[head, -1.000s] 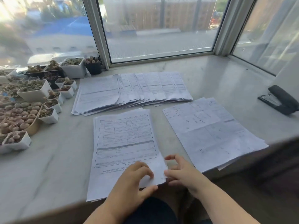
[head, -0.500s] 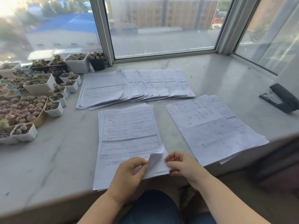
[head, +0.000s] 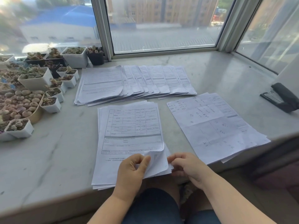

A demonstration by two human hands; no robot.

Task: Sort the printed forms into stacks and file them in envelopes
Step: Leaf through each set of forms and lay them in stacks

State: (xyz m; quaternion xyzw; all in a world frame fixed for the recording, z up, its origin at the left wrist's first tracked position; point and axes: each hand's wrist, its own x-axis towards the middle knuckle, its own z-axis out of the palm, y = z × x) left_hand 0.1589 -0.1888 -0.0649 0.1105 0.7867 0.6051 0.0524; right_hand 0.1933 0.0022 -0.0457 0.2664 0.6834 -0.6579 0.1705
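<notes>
A stack of printed forms (head: 129, 130) lies in front of me on the marble sill. My left hand (head: 131, 171) pinches the lifted lower right corner of the top sheet between thumb and fingers. My right hand (head: 186, 165) holds the stack's right edge just beside that corner, fingers curled on the paper. A fanned row of forms (head: 132, 81) lies behind the stack. A second pile of sheets with handwriting (head: 215, 126) lies to the right, reaching the sill's front edge.
Many small pots of succulents (head: 32, 88) crowd the left of the sill (head: 56, 151). A black stapler (head: 281, 97) sits at the far right. The window frame (head: 103, 28) closes off the back.
My left hand has curled up the top sheet's lower right corner and now pinches it. My right hand has moved in against the stack's edge. The view has shifted slightly.
</notes>
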